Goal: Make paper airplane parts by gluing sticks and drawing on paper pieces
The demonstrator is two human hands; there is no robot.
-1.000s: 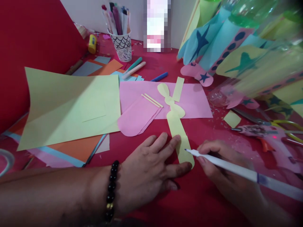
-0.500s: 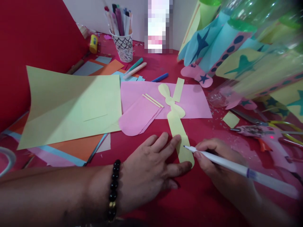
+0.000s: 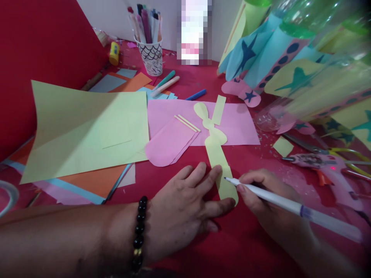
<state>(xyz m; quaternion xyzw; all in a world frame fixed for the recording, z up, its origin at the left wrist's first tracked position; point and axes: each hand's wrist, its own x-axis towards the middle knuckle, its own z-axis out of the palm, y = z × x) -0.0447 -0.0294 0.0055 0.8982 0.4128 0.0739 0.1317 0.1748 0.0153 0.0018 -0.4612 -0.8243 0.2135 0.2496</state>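
My left hand (image 3: 185,204) lies with fingers spread, two fingertips pressing on a yellow paper strip with rounded ends (image 3: 224,170) on the red table. In my right hand (image 3: 269,200) a white marker (image 3: 278,199) is held like a pen, its dark tip at the strip's surface; whether it touches I cannot tell. Above the strip lies a yellow paper propeller shape (image 3: 208,123), with a small yellow rectangle (image 3: 219,110) beside it. Pink rounded paper pieces (image 3: 171,143) with two thin pale sticks (image 3: 187,122) on them lie to the left.
A large yellow sheet (image 3: 89,127) covers stacked coloured paper at the left. A decorated cup (image 3: 151,58) of markers stands at the back. Plastic bottles with paper decorations (image 3: 272,65) fill the back right. A pink glue gun (image 3: 324,164) and scissors (image 3: 342,152) lie at the right.
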